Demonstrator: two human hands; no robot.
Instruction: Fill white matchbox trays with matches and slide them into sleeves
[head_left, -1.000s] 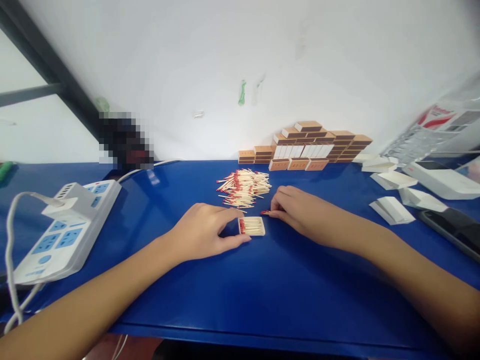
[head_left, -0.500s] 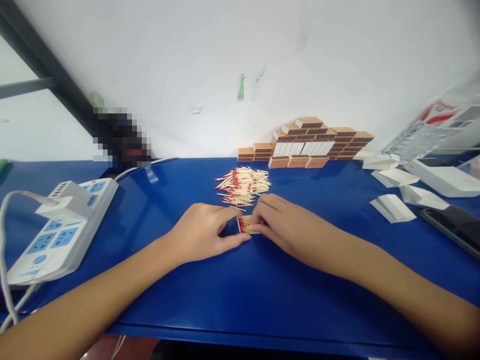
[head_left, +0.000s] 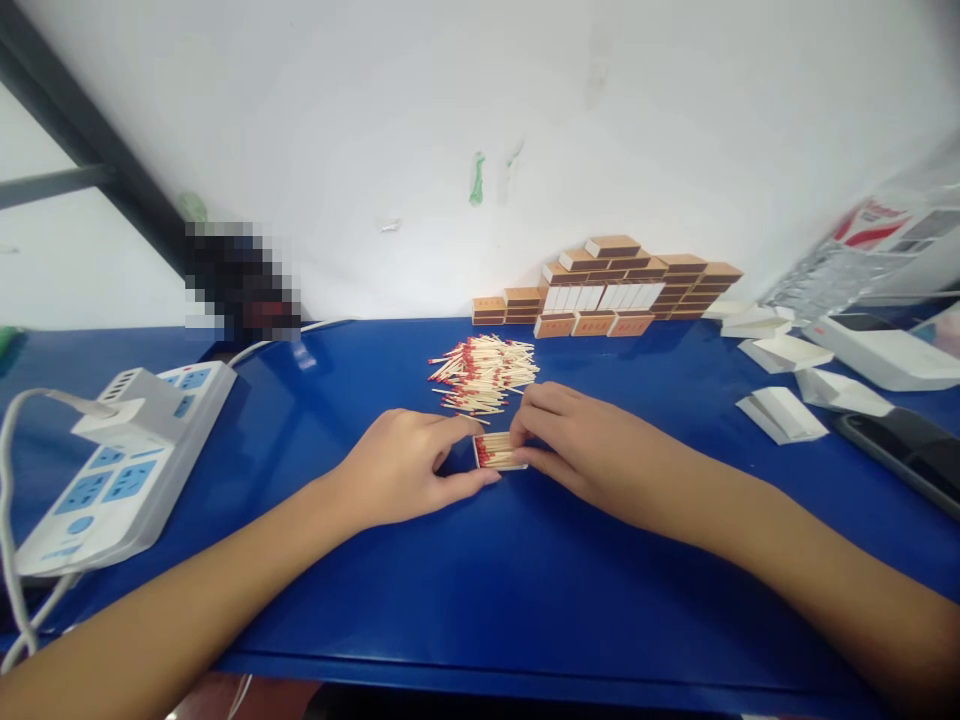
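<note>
A small open matchbox tray [head_left: 495, 452] filled with red-tipped matches lies on the blue table [head_left: 480, 580]. My left hand [head_left: 405, 465] grips its left end between thumb and forefinger. My right hand [head_left: 574, 440] rests over the tray's right end, fingers curled together and touching the matches; what they pinch is hidden. Just behind the hands lies a loose pile of matches [head_left: 484, 373].
Stacked matchboxes [head_left: 611, 288] stand along the white wall. Folded white box sleeves [head_left: 780, 412] lie at the right, beside a dark phone [head_left: 900, 445] and a white box [head_left: 881, 355]. A white power strip [head_left: 120, 460] with its cable sits at the left.
My right hand moved left from the table beside the tray onto the tray's right end. My left hand stayed on the tray.
</note>
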